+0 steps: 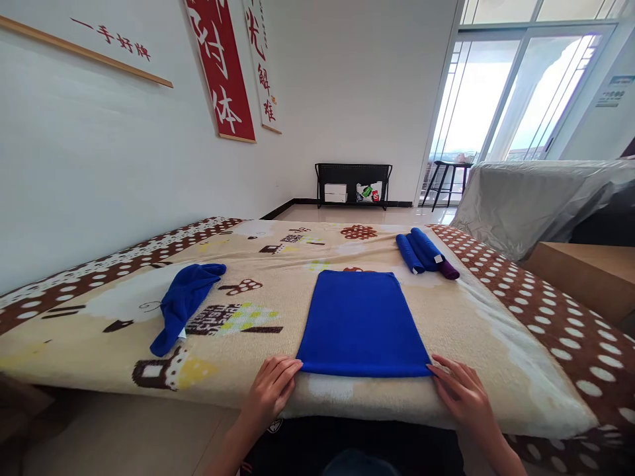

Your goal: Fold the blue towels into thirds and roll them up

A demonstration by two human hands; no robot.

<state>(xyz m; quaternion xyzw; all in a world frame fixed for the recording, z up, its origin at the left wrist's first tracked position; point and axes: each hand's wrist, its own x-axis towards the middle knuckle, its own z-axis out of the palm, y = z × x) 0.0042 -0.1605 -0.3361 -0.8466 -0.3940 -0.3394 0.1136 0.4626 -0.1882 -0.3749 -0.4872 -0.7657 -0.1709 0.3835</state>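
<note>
A blue towel (362,320) lies flat on the patterned blanket in front of me, its near edge slightly turned over into a narrow fold. My left hand (272,387) is closed, thumb and fingers pinching the near left corner. At the near right corner, my right hand (459,390) pinches the same edge. Farther off to the right sit several rolled towels (421,250) side by side, blue ones and a purple one, with small white tags. A crumpled blue towel (191,297) with a white tag rests on the left.
The cream blanket (297,291) has a brown polka-dot border and covers a bed-like surface. On the right are a cardboard box (580,274) and a sheet-covered piece of furniture (526,198). A black rack (353,185) and a stool (444,178) stand beyond.
</note>
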